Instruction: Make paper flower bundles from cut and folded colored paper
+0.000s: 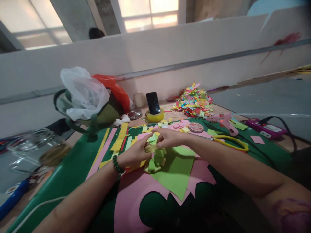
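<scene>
A paper flower [157, 158] made of folded green and pale yellow strips lies over a light green paper sheet [181, 168]. My left hand [137, 151], with a green bead bracelet [117, 164] at its wrist, is closed around the flower's left side. At the flower's far edge my right hand [171, 137] has its fingers curled together; what lies between the fingertips is hidden. Beneath the green sheet is a pink paper sheet [132, 200] with scalloped cutouts. Yellow paper strips [120, 137] lie beyond my left hand.
A pink glue gun [224, 121], yellow-handled scissors [230, 139] and a purple box [266, 127] with cables lie to the right. Behind are a paper scrap pile [193, 100], a phone [153, 103] propped on yellow tape [155, 116], and a green bag [107, 116]. A clear container [29, 145] stands left.
</scene>
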Available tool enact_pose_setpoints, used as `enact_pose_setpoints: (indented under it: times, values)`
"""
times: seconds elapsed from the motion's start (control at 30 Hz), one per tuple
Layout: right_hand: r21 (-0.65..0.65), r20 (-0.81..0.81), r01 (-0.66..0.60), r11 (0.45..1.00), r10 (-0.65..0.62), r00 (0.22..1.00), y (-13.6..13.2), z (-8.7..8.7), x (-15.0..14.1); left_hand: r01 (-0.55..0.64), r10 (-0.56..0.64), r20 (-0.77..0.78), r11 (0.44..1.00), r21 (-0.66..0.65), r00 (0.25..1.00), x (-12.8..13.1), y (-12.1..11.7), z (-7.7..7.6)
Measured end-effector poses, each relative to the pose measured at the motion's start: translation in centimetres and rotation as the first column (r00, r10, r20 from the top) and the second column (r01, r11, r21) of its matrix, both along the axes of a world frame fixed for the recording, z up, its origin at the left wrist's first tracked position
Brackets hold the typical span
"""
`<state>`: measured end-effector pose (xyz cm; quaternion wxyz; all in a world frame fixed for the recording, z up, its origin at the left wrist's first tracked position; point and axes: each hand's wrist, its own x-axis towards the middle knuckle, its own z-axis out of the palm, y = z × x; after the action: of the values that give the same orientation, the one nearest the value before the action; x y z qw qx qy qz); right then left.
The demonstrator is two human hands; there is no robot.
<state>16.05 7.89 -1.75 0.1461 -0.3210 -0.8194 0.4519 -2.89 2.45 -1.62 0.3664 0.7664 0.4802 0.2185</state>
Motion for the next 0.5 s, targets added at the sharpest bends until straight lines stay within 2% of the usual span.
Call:
enact_pose_setpoints:
  times: [0.1,0.2,0.37,0.5]
  values:
    - [-0.004,-0.006,0.082,0.997,-0.083,0.997,0.22,-0.15,-0.41,-0.004,0.005,0.015,0.999,-0.043,1.0,0.09,-0.13,0.25]
    - [-0.006,-0.014,0.114,0.993,-0.114,0.993,0.13,0.33,-0.28,-0.026,0.025,-0.005,0.996,-0.087,1.0,-0.2,0.05,0.45]
    - [-0.001,0.002,0.077,0.997,-0.077,0.997,-0.11,0.74,0.12,-0.044,0.046,0.01,0.991,-0.126,0.999,-0.69,0.5,0.23]
    - [0.097,0.024,0.047,0.994,-0.049,0.998,0.08,0.03,-0.19,-0.045,0.046,0.015,0.997,-0.056,0.999,-0.45,0.41,0.15]
